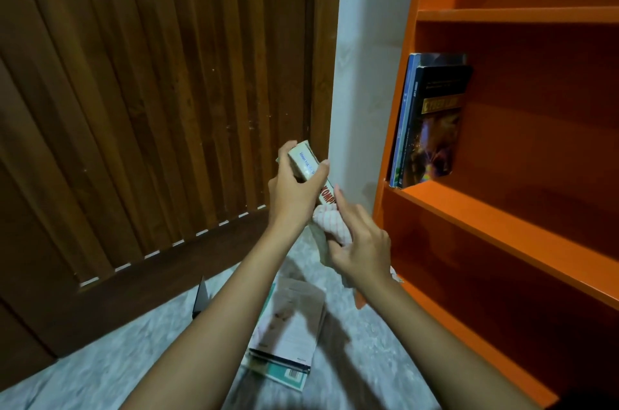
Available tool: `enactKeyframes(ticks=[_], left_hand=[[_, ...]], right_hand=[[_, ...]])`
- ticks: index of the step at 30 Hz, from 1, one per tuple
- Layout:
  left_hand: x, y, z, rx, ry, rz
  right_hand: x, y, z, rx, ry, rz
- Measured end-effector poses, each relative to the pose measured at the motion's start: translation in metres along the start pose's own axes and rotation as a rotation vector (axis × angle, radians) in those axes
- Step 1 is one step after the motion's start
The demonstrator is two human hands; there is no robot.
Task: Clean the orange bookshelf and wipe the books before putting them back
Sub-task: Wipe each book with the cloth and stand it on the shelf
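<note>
Partly the left hand (290,195) and cloth (332,225) hide the book (304,161).

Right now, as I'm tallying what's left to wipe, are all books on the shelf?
No, a stack of books lies on the floor and the left hand holds a book.

One orange bookshelf (502,15). On it, standing books (432,128): two clear, maybe a third between them. One held book (304,161), one checked cloth (331,222). Two hands in play, left hand (291,198) and right hand (361,248). On the floor (100,376), one pile (288,326) of roughly three books.
</note>
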State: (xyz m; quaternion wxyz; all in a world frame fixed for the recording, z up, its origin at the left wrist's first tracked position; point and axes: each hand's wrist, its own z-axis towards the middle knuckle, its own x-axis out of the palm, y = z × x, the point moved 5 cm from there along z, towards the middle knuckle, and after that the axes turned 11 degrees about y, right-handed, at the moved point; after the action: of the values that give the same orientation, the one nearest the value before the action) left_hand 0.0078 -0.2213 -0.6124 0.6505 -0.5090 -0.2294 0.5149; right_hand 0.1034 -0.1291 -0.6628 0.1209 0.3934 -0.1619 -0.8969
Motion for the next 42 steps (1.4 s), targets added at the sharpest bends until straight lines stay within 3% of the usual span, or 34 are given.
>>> enactKeyframes(ticks=[5, 11, 14, 20, 25, 26, 28, 31, 32, 36, 37, 41, 42], left_hand=[[-0.017, 0.012, 0.007, -0.079, -0.08, -0.065], [-0.039, 0.014, 0.005, -0.006, -0.123, -0.285], [-0.038, 0.012, 0.001, 0.048, -0.133, -0.309], [-0.033, 0.001, -0.008, 0.114, -0.141, -0.298], [-0.037, -0.003, -0.003, 0.156, -0.122, -0.417], [-0.037, -0.003, -0.001, 0.158, -0.133, -0.425], [-0.035, -0.005, -0.001, 0.156, -0.172, -0.406], [-0.034, 0.001, 0.002, 0.132, -0.226, -0.416], [-0.033, 0.004, 0.002, 0.127, -0.232, -0.451], [-0.031, 0.013, 0.0, 0.095, -0.232, -0.482], [-0.029, 0.014, 0.0, 0.091, -0.24, -0.485], [-0.03, 0.023, -0.001, 0.052, -0.31, -0.516], [-0.031, 0.026, -0.001, 0.037, -0.318, -0.549]], right_hand=[[0.012, 0.009, 0.004, -0.023, 0.086, -0.042], [-0.004, -0.012, 0.031, 0.18, 0.082, 0.362], [-0.014, -0.008, 0.049, 0.224, 0.02, 0.31], [-0.016, 0.04, 0.083, -0.039, -0.034, 0.184], [-0.043, -0.027, 0.09, 0.399, -0.233, 0.29], [-0.04, -0.028, 0.087, 0.415, -0.255, 0.328], [-0.029, -0.003, 0.077, 0.275, -0.211, 0.389], [-0.004, 0.033, 0.05, -0.103, -0.055, 0.255], [-0.004, 0.024, 0.047, -0.097, -0.087, 0.249], [-0.011, -0.039, 0.04, 0.433, -0.222, 0.405], [-0.007, -0.036, 0.037, 0.446, -0.199, 0.407], [0.02, 0.014, 0.01, -0.048, 0.002, 0.324], [0.02, 0.008, 0.007, -0.074, 0.004, 0.289]])
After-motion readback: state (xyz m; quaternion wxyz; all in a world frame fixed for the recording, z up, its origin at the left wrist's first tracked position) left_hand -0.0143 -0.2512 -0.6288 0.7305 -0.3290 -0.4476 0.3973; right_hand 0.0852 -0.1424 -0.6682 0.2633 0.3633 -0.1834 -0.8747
